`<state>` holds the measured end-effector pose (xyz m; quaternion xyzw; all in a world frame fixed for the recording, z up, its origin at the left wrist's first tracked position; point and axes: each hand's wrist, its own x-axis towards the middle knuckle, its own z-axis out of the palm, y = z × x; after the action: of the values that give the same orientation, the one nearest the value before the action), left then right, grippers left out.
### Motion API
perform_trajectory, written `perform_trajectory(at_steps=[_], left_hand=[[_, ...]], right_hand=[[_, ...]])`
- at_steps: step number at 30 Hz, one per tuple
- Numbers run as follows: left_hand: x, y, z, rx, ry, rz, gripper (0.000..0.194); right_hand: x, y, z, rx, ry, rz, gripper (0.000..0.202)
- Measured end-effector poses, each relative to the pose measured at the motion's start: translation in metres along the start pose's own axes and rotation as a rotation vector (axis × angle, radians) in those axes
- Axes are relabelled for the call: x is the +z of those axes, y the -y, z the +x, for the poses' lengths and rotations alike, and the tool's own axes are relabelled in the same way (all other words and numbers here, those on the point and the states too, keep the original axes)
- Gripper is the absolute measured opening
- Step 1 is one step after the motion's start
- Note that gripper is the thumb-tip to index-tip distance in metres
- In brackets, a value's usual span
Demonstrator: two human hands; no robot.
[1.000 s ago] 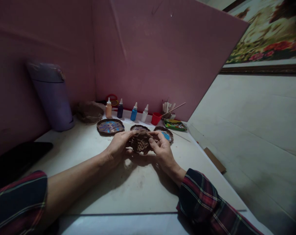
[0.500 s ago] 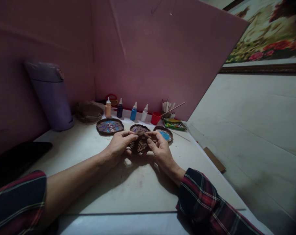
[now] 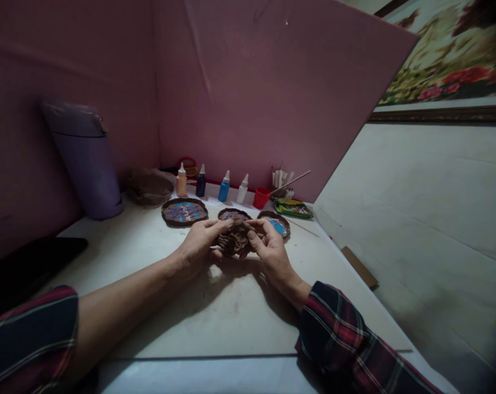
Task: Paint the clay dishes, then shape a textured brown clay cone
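Note:
Between my two hands is a brown clay piece (image 3: 233, 241) with a ridged, layered surface, raised a little above the white board. My left hand (image 3: 200, 241) grips its left side, thumb on top and fingers curled beneath. On the right side, my right hand (image 3: 268, 243) pinches its edge between thumb and fingers. Just behind the piece lies a small brown clay dish (image 3: 234, 213) with purplish paint, partly hidden by it. Another clay dish (image 3: 279, 225), painted blue and white inside, sits behind my right hand.
A larger painted clay dish (image 3: 185, 212) lies at the back left, before several paint bottles (image 3: 223, 189). A red cup (image 3: 261, 198) with a brush, a green packet (image 3: 292, 208) and a wrapped brown lump (image 3: 149, 187) stand near the pink panel. A purple tumbler (image 3: 87, 164) is far left.
The clay piece has turned slightly in my hands, showing more of its ridged side. My left thumb has shifted a little along its top. Everything else stays in place.

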<state>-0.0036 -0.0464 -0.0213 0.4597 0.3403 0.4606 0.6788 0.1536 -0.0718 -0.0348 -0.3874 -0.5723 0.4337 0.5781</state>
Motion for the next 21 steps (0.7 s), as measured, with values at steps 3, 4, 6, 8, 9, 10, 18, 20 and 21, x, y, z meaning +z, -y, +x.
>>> perform_trajectory(at_steps=[3,4,6,8,9,10,18,20,21], left_hand=[[-0.0001,0.0014,0.0003,0.002,-0.029,0.049,0.035],[-0.0001,0.0018,0.0004,0.01,-0.031,0.062,0.035],[-0.0001,0.0024,0.0006,0.025,-0.029,0.082,0.035],[-0.0001,0.0029,0.0009,0.03,-0.031,0.1,0.034],[-0.0001,0.003,0.001,0.033,-0.034,0.107,0.033],[-0.0001,0.0031,0.0012,0.038,-0.036,0.114,0.032],[-0.0004,0.0027,0.0012,0.019,-0.045,0.131,0.023],[-0.0004,0.0021,0.0015,0.006,-0.007,0.064,0.022],[-0.0003,0.0018,0.0017,0.005,0.008,0.035,0.021]], right_hand=[[0.0006,0.0008,-0.0006,-0.006,-0.008,-0.025,0.033],[0.0011,0.0009,-0.0008,-0.009,-0.007,-0.032,0.033],[0.0019,0.0007,-0.0011,-0.013,-0.002,-0.04,0.032],[0.0022,-0.0001,-0.0012,-0.019,0.002,-0.049,0.031],[0.0021,-0.0006,-0.0012,-0.024,0.003,-0.055,0.031],[0.0018,-0.0011,-0.0012,-0.028,0.005,-0.063,0.03],[0.0009,-0.0009,-0.0011,-0.034,0.008,-0.076,0.03],[0.0007,-0.001,-0.0008,-0.031,-0.002,-0.07,0.03],[0.0006,-0.0013,-0.0005,-0.03,-0.008,-0.066,0.031]])
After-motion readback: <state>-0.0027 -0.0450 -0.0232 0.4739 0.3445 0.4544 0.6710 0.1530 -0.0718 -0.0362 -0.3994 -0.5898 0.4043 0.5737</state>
